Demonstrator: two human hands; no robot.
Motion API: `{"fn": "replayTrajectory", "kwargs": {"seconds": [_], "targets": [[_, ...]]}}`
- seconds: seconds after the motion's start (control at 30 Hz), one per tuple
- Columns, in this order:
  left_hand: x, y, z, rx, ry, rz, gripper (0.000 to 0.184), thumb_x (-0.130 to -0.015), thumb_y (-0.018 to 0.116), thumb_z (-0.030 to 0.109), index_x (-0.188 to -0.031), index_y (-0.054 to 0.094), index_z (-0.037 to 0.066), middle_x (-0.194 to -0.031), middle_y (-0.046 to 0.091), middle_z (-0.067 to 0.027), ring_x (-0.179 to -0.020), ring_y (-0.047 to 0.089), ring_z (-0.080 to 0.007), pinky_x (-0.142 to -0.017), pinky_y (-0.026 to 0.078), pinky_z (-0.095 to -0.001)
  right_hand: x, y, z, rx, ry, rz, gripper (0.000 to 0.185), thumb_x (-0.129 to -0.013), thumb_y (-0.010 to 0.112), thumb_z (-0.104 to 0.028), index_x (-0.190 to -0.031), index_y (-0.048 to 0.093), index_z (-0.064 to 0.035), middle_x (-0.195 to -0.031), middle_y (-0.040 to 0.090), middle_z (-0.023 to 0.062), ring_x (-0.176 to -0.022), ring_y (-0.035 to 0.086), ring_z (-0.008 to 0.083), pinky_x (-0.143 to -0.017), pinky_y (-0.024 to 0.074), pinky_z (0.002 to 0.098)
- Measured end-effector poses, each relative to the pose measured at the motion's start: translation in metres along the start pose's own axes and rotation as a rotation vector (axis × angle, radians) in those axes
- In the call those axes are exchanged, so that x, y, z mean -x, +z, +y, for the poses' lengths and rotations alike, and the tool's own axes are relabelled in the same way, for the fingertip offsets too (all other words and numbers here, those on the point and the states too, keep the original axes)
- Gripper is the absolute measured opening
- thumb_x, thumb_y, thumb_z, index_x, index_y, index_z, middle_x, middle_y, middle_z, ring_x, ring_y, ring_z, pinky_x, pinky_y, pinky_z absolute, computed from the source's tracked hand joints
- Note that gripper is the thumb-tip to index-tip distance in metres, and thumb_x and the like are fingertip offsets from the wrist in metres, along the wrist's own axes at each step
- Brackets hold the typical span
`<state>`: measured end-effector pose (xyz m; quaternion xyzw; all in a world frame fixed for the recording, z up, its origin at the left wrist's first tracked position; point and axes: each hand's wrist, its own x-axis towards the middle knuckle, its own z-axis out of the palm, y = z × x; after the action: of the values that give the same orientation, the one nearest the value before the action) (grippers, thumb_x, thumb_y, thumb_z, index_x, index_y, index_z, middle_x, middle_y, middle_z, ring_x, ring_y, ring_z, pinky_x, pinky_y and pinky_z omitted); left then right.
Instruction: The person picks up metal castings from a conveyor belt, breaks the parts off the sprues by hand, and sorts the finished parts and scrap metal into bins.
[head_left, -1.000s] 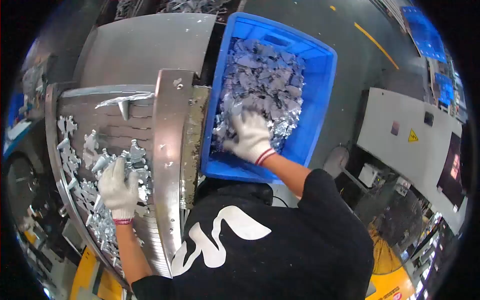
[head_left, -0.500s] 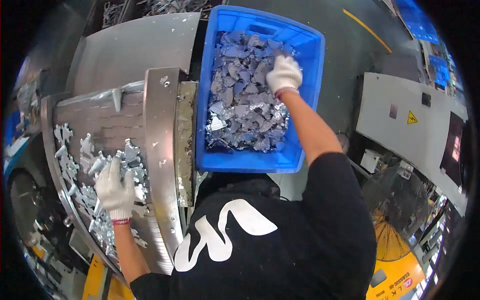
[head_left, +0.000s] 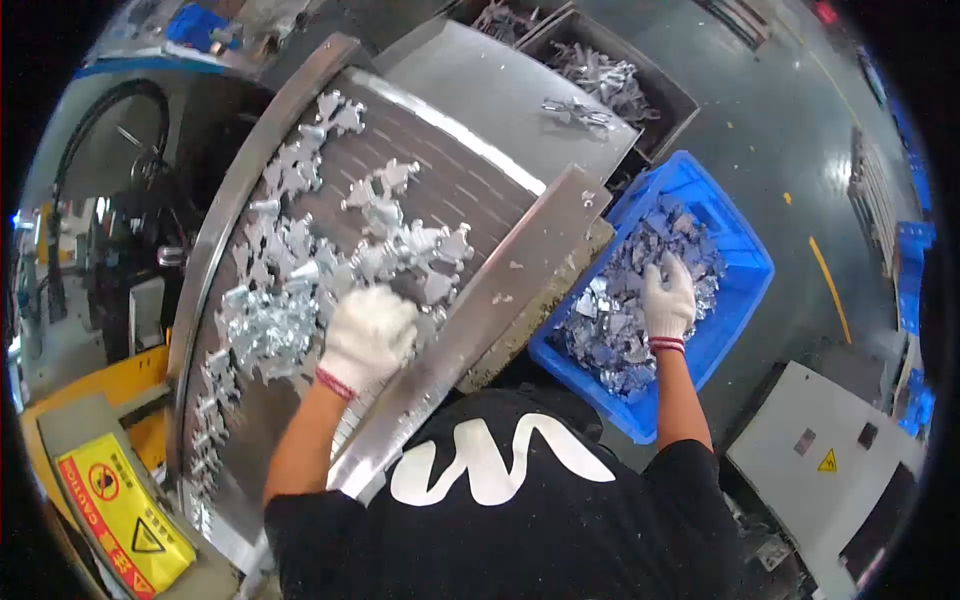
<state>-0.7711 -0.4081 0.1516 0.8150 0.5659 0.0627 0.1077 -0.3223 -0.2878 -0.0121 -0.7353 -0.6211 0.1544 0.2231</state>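
My left hand [head_left: 370,335], in a white knit glove with a red cuff, is over the slatted conveyor [head_left: 440,150]. Its fingers are curled in beside the shiny metal castings [head_left: 380,255]; whatever they grip is hidden. More castings [head_left: 280,320] lie heaped left of this hand. Over in the blue bin [head_left: 735,265], my right hand [head_left: 668,300], gloved the same way, rests above the heap of flat, jagged metal scraps [head_left: 620,320]. Its thumb and fingers are apart, and I see nothing held between them.
A metal side rail [head_left: 480,310] runs between conveyor and bin. Beyond the sloping metal sheet [head_left: 480,75] stands a dark container [head_left: 690,130] of thin metal scrap. A grey cabinet [head_left: 810,430] is at right, a yellow caution sign [head_left: 130,510] at lower left.
The view has swung left, bringing more of the conveyor into sight. My left hand, earlier spread over the castings, is now curled. My right hand has moved nearer the middle of the scrap heap.
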Motion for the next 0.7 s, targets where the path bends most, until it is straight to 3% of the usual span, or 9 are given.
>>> {"fn": "replayTrajectory", "kwargs": {"seconds": [0.07,0.2,0.27,0.33,0.4,0.43,0.53,0.63,0.7], "targets": [[0.008,-0.002,0.009,-0.034,-0.017,-0.026,0.012,-0.083,0.071,0.021,-0.080,0.064,0.013,-0.075,0.061,-0.0090,-0.079,0.064,-0.0318,-0.071,0.052,-0.0477,-0.010,-0.012,-0.044,-0.350,0.093,0.037,0.044,-0.095,0.074,-0.030,-0.131,0.073,-0.0036,-0.133,0.072,0.0187,-0.122,0.069,0.0342,-0.106,0.0537,0.0407],[0.038,0.004,0.012,0.030,-0.102,-0.011,0.016,-0.083,0.073,0.025,-0.077,0.063,0.013,-0.073,0.059,-0.0093,-0.075,0.064,-0.0321,-0.066,0.049,-0.0489,-0.033,-0.008,-0.132,-0.317,-0.339,0.063,0.035,-0.092,0.077,-0.021,-0.122,0.076,-0.0030,-0.124,0.075,0.0185,-0.119,0.072,0.0316,-0.105,0.0548,0.0401],[0.053,0.016,0.009,0.001,-0.139,0.016,0.018,-0.084,0.073,0.027,-0.077,0.063,0.013,-0.071,0.059,-0.0098,-0.072,0.063,-0.0324,-0.065,0.049,-0.0493,-0.038,-0.005,-0.175,-0.418,-0.357,-0.025,0.030,-0.090,0.076,-0.016,-0.117,0.077,-0.0034,-0.122,0.076,0.0178,-0.117,0.072,0.0323,-0.104,0.0560,0.0406],[0.068,0.023,0.006,-0.057,-0.222,-0.033,0.021,-0.086,0.072,0.029,-0.076,0.064,0.013,-0.068,0.061,-0.0116,-0.067,0.064,-0.0334,-0.062,0.049,-0.0507,-0.039,-0.002,-0.210,-0.345,-0.563,0.034,0.028,-0.088,0.077,-0.015,-0.114,0.077,-0.0046,-0.121,0.076,0.0165,-0.116,0.072,0.0332,-0.102,0.0567,0.0410],[0.095,0.026,0.009,-0.098,-0.343,-0.085,0.022,-0.087,0.072,0.030,-0.075,0.064,0.013,-0.067,0.063,-0.0120,-0.065,0.065,-0.0341,-0.060,0.050,-0.0513,-0.032,0.007,-0.244,-0.366,-0.737,-0.055,0.031,-0.086,0.079,-0.016,-0.116,0.077,-0.0051,-0.120,0.077,0.0160,-0.116,0.072,0.0346,-0.102,0.0567,0.0413],[0.112,0.030,0.009,-0.053,-0.438,-0.042,0.017,-0.088,0.069,0.027,-0.079,0.065,0.014,-0.068,0.062,-0.0114,-0.068,0.064,-0.0352,-0.066,0.050,-0.0512,-0.029,0.018,-0.256,-0.282,-0.792,-0.176,0.040,-0.086,0.081,-0.021,-0.122,0.075,-0.0048,-0.124,0.075,0.0174,-0.119,0.070,0.0360,-0.104,0.0555,0.0427],[0.141,0.020,0.002,-0.108,-0.538,-0.091,0.015,-0.088,0.070,0.026,-0.080,0.067,0.013,-0.068,0.063,-0.0113,-0.065,0.064,-0.0348,-0.061,0.050,-0.0504,-0.020,0.061,-0.292,-0.194,-0.784,-0.348,0.065,-0.084,0.081,-0.032,-0.140,0.063,-0.0055,-0.144,0.063,0.0218,-0.135,0.059,0.0395,-0.113,0.0485,0.0478],[0.184,0.023,-0.001,-0.121,-0.672,-0.098,0.026,-0.091,0.065,0.029,-0.072,0.064,0.012,-0.067,0.065,-0.0140,-0.062,0.065,-0.0361,-0.060,0.052,-0.0525,-0.013,0.091,-0.337,-0.219,-0.825,-0.375,0.068,-0.085,0.080,-0.041,-0.141,0.062,-0.0056,-0.142,0.063,0.0218,-0.134,0.059,0.0399,-0.113,0.0488,0.0473],[0.218,0.025,-0.001,-0.177,-0.693,-0.061,0.024,-0.089,0.066,0.029,-0.073,0.066,0.012,-0.068,0.065,-0.0148,-0.064,0.065,-0.0359,-0.062,0.052,-0.0517,-0.008,0.083,-0.369,-0.162,-0.916,-0.635,0.068,-0.087,0.077,-0.047,-0.140,0.064,-0.0063,-0.136,0.067,0.0202,-0.129,0.063,0.0377,-0.108,0.0515,0.0462]]}}
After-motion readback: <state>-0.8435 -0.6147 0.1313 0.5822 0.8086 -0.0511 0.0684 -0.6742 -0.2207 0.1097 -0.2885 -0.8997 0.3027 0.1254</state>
